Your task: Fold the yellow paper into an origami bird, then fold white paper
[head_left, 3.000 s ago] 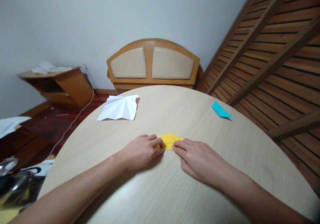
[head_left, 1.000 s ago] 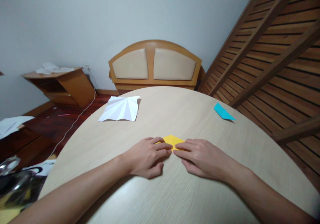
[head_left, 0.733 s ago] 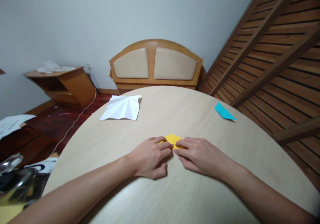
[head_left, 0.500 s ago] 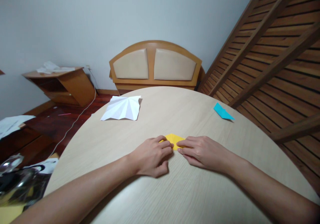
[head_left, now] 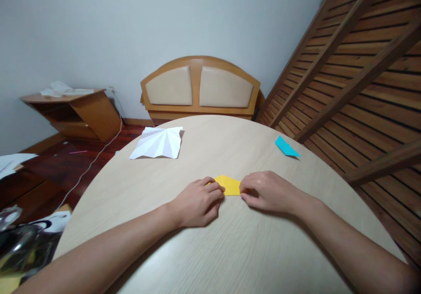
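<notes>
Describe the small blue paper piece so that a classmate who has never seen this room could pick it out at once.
Start at the round pale wooden table. Look to its far right edge, beside the slanted wooden slats: there lies the blue paper piece, apart from both hands. It is the only blue paper; the white creased sheet lies far left, the yellow folded paper between the hands.

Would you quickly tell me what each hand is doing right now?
Left hand: fingers curled, pressing the left end of the folded yellow paper.
Right hand: fingers curled, pinching the paper's right end.
</notes>
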`<control>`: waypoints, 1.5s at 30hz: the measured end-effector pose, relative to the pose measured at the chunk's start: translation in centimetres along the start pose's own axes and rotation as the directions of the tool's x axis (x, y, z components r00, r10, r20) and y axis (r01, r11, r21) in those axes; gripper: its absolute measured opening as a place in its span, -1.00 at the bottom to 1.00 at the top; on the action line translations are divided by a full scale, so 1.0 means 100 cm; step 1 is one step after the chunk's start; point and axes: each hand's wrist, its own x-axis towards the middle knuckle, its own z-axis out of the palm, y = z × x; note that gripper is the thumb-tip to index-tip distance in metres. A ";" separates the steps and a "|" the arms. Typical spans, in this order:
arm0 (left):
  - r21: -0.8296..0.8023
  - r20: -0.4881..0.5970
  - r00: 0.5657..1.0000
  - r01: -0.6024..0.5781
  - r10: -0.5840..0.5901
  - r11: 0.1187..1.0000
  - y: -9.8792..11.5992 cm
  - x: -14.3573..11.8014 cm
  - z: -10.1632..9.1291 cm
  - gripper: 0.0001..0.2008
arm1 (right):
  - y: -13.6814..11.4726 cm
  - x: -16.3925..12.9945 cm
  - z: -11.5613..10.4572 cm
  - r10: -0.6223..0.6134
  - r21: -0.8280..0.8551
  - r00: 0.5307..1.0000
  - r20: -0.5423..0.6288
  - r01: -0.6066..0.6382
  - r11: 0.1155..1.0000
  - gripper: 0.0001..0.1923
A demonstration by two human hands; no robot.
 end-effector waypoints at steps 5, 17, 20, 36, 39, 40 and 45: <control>-0.026 -0.040 0.999 -0.027 0.026 0.999 -0.004 -0.003 0.005 -0.74 | -0.008 0.019 0.005 0.066 0.088 0.997 0.031 -0.069 0.994 -0.88; -0.047 -0.055 0.998 -0.010 0.007 0.999 -0.003 -0.006 0.003 -0.72 | -0.004 0.011 0.025 0.072 0.246 0.995 -0.065 -0.054 0.968 -0.92; -0.127 -0.052 0.992 -0.119 0.114 0.985 0.000 -0.009 0.002 -0.71 | 0.001 0.008 0.023 0.020 0.203 0.996 -0.087 -0.002 0.979 -0.87; -0.191 -0.070 0.991 -0.125 0.114 0.974 -0.022 -0.010 0.002 -0.62 | -0.004 0.008 0.034 -0.108 0.241 0.984 -0.141 0.140 0.960 -0.70; -0.164 -0.044 0.991 -0.131 0.126 0.978 -0.021 -0.009 0.000 -0.71 | -0.002 0.009 0.035 -0.135 0.224 0.977 -0.168 0.171 0.960 -0.81; -0.154 -0.034 0.990 -0.137 0.134 0.978 -0.021 -0.009 -0.001 -0.72 | -0.002 0.009 0.034 -0.143 0.211 0.974 -0.175 0.179 0.961 -0.85; -0.054 0.020 0.992 -0.120 0.121 0.991 -0.016 -0.009 -0.008 -0.68 | -0.010 0.007 0.026 -0.181 0.185 0.973 -0.146 0.206 0.961 -0.89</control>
